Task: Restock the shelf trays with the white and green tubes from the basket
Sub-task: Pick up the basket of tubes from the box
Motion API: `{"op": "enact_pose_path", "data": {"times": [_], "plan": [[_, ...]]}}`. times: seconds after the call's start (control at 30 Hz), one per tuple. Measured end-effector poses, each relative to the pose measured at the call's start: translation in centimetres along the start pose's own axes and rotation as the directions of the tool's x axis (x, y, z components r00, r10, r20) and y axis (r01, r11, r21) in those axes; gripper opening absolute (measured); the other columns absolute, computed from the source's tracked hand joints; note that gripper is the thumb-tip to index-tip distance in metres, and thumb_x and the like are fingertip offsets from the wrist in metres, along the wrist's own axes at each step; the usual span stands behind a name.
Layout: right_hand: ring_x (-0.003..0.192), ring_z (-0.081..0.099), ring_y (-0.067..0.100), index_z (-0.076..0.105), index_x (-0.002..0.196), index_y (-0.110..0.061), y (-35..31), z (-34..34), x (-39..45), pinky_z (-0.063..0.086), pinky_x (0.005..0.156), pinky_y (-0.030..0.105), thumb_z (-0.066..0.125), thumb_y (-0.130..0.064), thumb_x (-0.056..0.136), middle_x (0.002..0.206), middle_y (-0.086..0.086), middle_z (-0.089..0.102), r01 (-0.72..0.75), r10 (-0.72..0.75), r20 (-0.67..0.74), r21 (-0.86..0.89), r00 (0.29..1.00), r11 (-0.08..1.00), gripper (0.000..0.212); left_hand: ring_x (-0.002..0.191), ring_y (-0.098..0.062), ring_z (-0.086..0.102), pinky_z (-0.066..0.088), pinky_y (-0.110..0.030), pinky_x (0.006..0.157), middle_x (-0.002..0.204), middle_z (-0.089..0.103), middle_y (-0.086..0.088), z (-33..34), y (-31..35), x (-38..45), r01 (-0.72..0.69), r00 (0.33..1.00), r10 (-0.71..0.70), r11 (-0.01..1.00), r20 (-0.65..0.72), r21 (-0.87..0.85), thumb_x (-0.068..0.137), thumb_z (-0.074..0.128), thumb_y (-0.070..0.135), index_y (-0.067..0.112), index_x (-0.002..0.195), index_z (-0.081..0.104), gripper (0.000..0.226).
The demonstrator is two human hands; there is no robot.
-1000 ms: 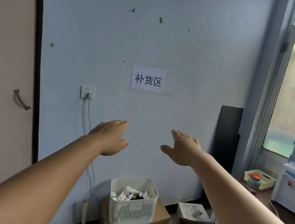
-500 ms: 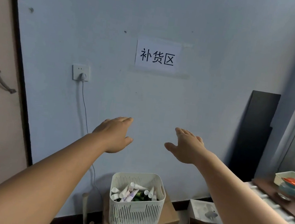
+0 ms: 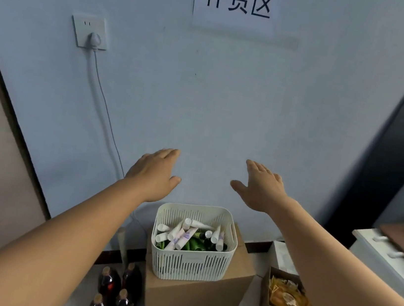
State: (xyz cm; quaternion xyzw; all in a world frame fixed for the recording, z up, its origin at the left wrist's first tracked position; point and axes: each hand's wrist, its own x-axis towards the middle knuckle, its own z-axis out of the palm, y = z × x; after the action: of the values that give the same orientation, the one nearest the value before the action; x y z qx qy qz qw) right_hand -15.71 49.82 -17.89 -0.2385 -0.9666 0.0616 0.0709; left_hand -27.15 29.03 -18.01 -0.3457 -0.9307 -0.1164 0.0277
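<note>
Below my outstretched arms, the basket (image 3: 191,260) sits on a cardboard box (image 3: 201,298), white tubes (image 3: 179,235) and green tubes (image 3: 193,243) piled inside. I judge this the approach; next I must lower and take hold. Farther out, my left hand (image 3: 155,173) and right hand (image 3: 262,188) hover apart, each grip spread flat, holding nothing.

You have a white slatted basket (image 3: 190,262) holding white tubes (image 3: 179,235) and green tubes (image 3: 194,244), set on a plain brown cardboard box (image 3: 201,300). Your wall (image 3: 203,101) is pale blue, bearing a white sign (image 3: 236,2) with dark characters. Dark bottles (image 3: 113,293) show red-orange labels.
</note>
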Motion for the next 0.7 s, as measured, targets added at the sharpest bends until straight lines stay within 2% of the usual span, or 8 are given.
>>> {"op": "enact_pose_path", "data": {"times": [0.23,0.53,0.6,0.7], "plan": [[0.149,0.013,0.023,0.011,0.152,-0.011,1.3,8.3,8.4,0.012,0.119,0.042,0.041,-0.049,0.097,0.16,0.004,0.017,-0.042,0.04,0.071,0.021,0.997,0.999,0.074,0.146,-0.023,0.018,0.018,-0.033,0.118,0.16,0.013,-0.001,7.9,-3.7,7.4,-0.014,0.998,0.015,1.0,0.057,-0.018,0.099,0.042,0.035,0.016,0.153,0.01,0.066],[0.148,0.015,0.023,0.011,0.152,-0.011,3.1,18.7,15.1,0.013,0.119,0.041,0.042,-0.045,0.097,0.16,0.005,0.017,-0.14,0.12,0.243,0.069,0.963,0.988,0.072,0.148,-0.02,0.016,0.019,-0.034,0.119,0.161,0.012,-0.001,19.0,-8.6,13.7,0.13,0.961,-0.095,0.984,0.261,-0.119,0.098,0.045,0.035,0.015,0.153,0.009,0.069],[0.147,0.016,0.023,0.012,0.152,-0.011,3.8,20.9,15.9,0.015,0.118,0.041,0.042,-0.044,0.097,0.159,0.005,0.019,-0.158,0.131,0.279,0.076,0.951,0.984,0.07,0.147,-0.02,0.018,0.021,-0.035,0.118,0.16,0.014,-0.002,21.4,-9.2,14.5,0.193,0.939,-0.139,0.97,0.316,-0.149,0.098,0.046,0.035,0.016,0.153,0.01,0.069],[0.147,0.018,0.024,0.013,0.152,-0.01,5.2,24.4,17.4,0.018,0.117,0.041,0.042,-0.046,0.097,0.159,0.005,0.02,-0.193,0.155,0.332,0.087,0.93,0.977,0.071,0.14,-0.025,0.033,0.035,-0.04,0.111,0.157,0.026,-0.003,25.3,-10.1,16.0,0.266,0.91,-0.194,0.951,0.365,-0.158,0.097,0.046,0.038,0.017,0.153,0.014,0.068]]}}
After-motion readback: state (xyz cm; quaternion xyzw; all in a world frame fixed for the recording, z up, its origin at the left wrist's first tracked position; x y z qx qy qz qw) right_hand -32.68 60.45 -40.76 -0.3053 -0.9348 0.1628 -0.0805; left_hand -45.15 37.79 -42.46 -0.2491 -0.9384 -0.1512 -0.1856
